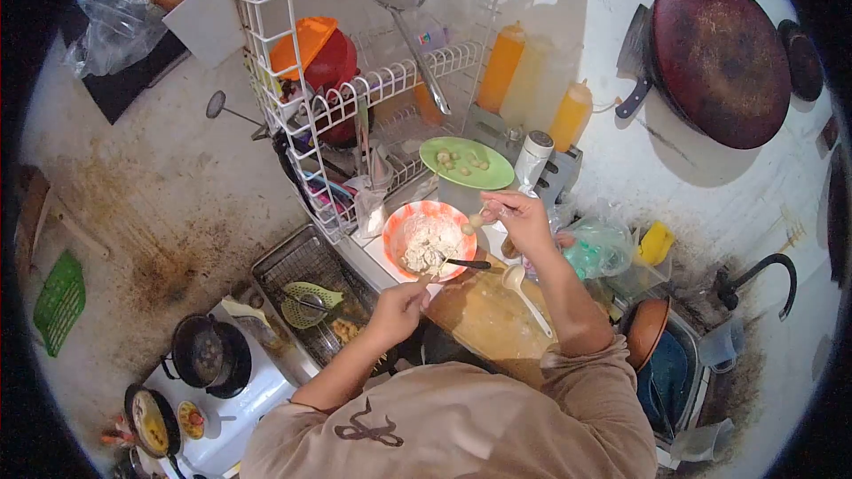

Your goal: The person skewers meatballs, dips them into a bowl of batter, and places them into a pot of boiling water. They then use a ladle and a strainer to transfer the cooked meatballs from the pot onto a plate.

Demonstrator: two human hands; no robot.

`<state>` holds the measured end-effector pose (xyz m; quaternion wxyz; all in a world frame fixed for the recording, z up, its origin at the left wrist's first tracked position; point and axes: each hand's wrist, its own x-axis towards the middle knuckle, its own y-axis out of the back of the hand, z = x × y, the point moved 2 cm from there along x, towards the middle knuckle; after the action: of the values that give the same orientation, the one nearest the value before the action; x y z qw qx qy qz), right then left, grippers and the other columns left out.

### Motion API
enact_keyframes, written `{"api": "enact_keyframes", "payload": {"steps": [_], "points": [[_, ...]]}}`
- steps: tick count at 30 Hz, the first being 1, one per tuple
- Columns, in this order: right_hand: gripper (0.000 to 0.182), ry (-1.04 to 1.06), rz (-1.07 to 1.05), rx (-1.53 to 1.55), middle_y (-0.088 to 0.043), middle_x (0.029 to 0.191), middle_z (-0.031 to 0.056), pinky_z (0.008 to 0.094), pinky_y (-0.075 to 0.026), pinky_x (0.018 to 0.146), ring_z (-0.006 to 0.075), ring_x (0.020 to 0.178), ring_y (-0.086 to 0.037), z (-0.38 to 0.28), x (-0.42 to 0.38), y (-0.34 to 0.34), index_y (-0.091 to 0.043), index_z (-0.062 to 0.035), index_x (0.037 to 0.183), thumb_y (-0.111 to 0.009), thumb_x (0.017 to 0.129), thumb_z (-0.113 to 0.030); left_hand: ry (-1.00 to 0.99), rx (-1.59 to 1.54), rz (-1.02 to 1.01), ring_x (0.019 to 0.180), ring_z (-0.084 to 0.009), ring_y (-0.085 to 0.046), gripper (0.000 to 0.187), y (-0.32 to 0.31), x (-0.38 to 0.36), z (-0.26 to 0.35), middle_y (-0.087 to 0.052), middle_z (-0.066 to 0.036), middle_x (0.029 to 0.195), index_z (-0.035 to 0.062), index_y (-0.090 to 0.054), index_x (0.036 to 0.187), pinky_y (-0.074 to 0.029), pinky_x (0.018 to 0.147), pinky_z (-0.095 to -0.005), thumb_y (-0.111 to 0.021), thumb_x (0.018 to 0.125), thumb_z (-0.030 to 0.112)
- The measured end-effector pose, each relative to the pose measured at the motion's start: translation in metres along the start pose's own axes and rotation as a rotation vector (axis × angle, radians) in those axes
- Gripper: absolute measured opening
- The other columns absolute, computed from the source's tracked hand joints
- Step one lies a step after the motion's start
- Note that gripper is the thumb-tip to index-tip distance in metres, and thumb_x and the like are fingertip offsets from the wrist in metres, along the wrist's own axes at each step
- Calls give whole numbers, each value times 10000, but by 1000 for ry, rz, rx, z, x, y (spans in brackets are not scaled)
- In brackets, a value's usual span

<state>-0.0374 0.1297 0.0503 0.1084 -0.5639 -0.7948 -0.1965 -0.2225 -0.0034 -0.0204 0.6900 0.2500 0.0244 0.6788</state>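
A white and orange bowl (pixel 390 229) holds a lumpy, floury mixture (pixel 430 244). A spoon with a dark handle (pixel 469 263) rests in it, the handle lying over the near right rim. My left hand (pixel 399 309) is closed at the bowl's near rim, fingertips right on the edge. Over the bowl's right side, my right hand (pixel 516 215) is pinched around small pale dough balls (pixel 472 224), which hang by its fingertips. Behind the bowl, a green plate (pixel 493 179) bears several similar balls (pixel 461 161). A cream ladle (pixel 524 294) lies on the wooden board (pixel 479 315) before me.
A white wire rack (pixel 306 124) with dishes stands behind left. Sauce bottles (pixel 501 66) and a white-capped container (pixel 534 155) stand behind the plate. Plastic bags (pixel 596 247) and a sink (pixel 682 381) are right; a stove with a dark pot (pixel 209 355) is lower left.
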Motion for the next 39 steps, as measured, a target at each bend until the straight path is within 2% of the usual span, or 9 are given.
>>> {"api": "enact_keyframes", "payload": {"steps": [17, 24, 26, 28, 30, 32, 33, 36, 39], "points": [[239, -98, -77, -89, -588, 838, 60, 206, -414, 661, 86, 721, -516, 25, -31, -8, -563, -58, 1018, -529, 781, -50, 36, -5, 67, 545, -74, -406, 359, -11, -24, 0, -447, -14, 611, -9, -517, 1040, -361, 521, -191, -373, 722, -96], [373, 186, 159, -39, -557, 974, 74, 233, -420, 732, 106, 859, -532, 33, -32, 18, -418, -50, 1164, -477, 796, -21, 268, -395, 50, 464, -32, -302, 232, -21, -22, 5, -397, 29, 634, 22, -496, 1042, -241, 399, -167, -369, 848, 39], [327, 78, 180, 55, -571, 945, 62, 238, -426, 721, 114, 849, -542, 18, -43, 27, -443, -30, 1127, -461, 801, -18, 439, -537, 63, 445, -32, -297, 221, -18, -24, 16, -403, 29, 633, 32, -497, 1037, -227, 372, -172, -373, 861, 80], [171, -65, 163, 6, -597, 823, 49, 228, -423, 650, 102, 730, -551, 29, -54, 42, -555, -13, 905, -459, 766, 15, 476, -657, 110, 412, -35, -282, 217, -16, -23, 7, -413, 32, 629, 42, -494, 1037, -225, 357, -172, -386, 861, 109], [142, -311, 126, 21, -599, 750, 47, 228, -418, 592, 103, 652, -547, 29, -68, 59, -588, -12, 790, -462, 739, 29, 452, -537, 186, 474, -43, -364, 228, -10, -16, 15, -434, 25, 646, 21, -509, 1034, -296, 414, -173, -399, 843, 80], [140, -205, 240, -20, -582, 697, 56, 241, -408, 541, 112, 596, -534, 42, -78, 82, -587, -9, 706, -454, 721, 32, 213, -72, 291, 475, -41, -375, 182, -2, 8, -10, -452, 18, 621, 20, -536, 964, -305, 398, -187, -423, 830, 70], [150, -158, 291, -48, -574, 670, 60, 248, -403, 516, 116, 567, -527, 49, -84, 93, -587, -7, 663, -451, 711, 34, -83, 156, 309, 544, -61, -449, 158, 3, 26, 3, -485, -3, 619, -22, -557, 882, -360, 477, -209, -432, 811, 44], [168, -50, 488, -394, -562, 695, 90, 285, -419, 530, 155, 573, -529, 64, -101, 129, -574, -7, 719, -416, 698, 44, -166, 529, 336, 601, -225, -552, 139, 7, 79, 41, -547, -143, 639, -31, -543, 833, -426, 548, -311, -451, 748, 28], [179, -411, 465, -394, -563, 792, 139, 331, -436, 625, 220, 664, -550, 30, -124, 145, -564, -25, 781, -427, 684, 35, -251, 882, 304, 632, -326, -561, 132, 1, 127, 45, -557, -173, 672, -14, -537, 796, -448, 556, -378, -442, 720, 39]]}}
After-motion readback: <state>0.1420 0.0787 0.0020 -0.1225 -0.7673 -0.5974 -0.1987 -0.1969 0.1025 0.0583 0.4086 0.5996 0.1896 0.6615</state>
